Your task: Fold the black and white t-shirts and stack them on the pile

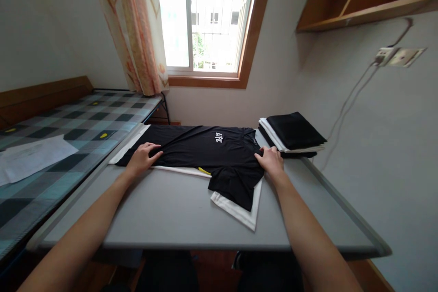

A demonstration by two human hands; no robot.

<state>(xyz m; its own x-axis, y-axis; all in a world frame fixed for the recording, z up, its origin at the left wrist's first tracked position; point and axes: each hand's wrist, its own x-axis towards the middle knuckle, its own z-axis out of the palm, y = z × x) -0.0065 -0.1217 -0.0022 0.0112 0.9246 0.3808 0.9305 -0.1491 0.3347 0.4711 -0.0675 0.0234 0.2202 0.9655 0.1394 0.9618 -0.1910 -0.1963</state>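
A black T-shirt [185, 146] with white "LIFE" lettering lies flat and sideways on the grey table, its collar to the right. Under it is a white garment [236, 210], showing along the hem, lower side and sleeve. My left hand [142, 159] is at the lower side near the hem, thumb and fingers closed on the black cloth. At the shoulder beside the collar, my right hand [271, 162] pinches the black T-shirt. The fingertips of both hands are partly lost against the dark fabric. A small yellow strip [204, 171] pokes out along the side edge.
A stack of folded black and white clothes [294, 132] sits at the table's back right corner. The grey table [178, 214] meets a bed [68, 123] with a checked cover on the left, where paper sheets [37, 157] lie. Cables [349, 96] hang along the right wall.
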